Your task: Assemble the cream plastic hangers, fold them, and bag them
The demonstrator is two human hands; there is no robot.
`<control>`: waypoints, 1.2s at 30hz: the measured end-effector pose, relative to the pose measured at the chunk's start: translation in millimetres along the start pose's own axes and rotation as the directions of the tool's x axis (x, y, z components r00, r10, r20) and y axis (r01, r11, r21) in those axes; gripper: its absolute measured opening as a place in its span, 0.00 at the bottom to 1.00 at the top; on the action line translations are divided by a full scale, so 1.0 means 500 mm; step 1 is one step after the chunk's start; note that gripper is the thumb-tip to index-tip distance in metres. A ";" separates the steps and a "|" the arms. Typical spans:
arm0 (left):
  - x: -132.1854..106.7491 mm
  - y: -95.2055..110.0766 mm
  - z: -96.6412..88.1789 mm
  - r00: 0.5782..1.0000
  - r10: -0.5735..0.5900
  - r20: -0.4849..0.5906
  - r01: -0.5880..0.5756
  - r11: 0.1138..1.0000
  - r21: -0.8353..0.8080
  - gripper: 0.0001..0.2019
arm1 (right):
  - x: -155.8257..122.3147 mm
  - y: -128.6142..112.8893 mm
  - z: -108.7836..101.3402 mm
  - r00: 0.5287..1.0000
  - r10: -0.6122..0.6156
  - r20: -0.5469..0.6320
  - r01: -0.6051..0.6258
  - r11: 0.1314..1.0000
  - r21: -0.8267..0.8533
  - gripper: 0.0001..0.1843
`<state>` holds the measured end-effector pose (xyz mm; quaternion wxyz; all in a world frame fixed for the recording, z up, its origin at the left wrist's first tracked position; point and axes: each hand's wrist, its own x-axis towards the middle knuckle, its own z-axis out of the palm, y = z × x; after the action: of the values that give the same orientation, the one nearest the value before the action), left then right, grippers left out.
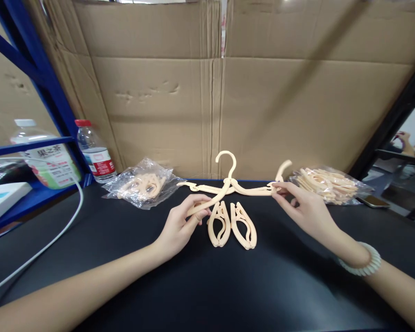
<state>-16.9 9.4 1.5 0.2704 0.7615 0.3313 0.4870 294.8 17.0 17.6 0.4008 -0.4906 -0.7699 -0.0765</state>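
Note:
A cream plastic folding hanger (247,189) is spread out above the black table, its hook pointing up. My left hand (180,226) pinches one arm of it, the part slanting down toward me. The fingertips of my right hand (304,205) are closed on its right end, where a short curved piece sticks up. Another section of it reaches left behind my left hand. Below the hanger lie two folded hangers side by side, a left one (210,230) and a right one (253,234).
Clear plastic bags of cream hangers lie left (143,184) and right (327,184). A phone (374,201) rests beside the right bag. A red-capped bottle (98,159), a large labelled bottle (51,161) and a white cable (76,214) are at left. Cardboard (152,101) walls the back.

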 end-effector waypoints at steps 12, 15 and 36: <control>-0.001 0.000 0.001 0.998 -0.051 0.038 0.051 0.999 0.007 0.09 | -0.010 -0.033 0.011 0.960 0.134 0.245 -0.259 0.759 0.598 0.20; 0.001 0.004 0.003 0.993 -0.117 0.010 0.117 0.992 -0.035 0.11 | -0.009 -0.034 0.011 0.947 0.116 0.298 -0.285 0.730 0.621 0.18; 0.025 0.042 -0.004 0.875 -0.478 -0.071 0.370 0.756 -0.540 0.18 | 0.001 -0.020 0.005 0.928 0.194 0.318 -0.370 0.585 0.721 0.18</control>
<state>-9.9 5.8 24.7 0.5303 0.5124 0.3807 0.5579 285.3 13.7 18.7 0.4965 -0.3935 -0.6766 0.3753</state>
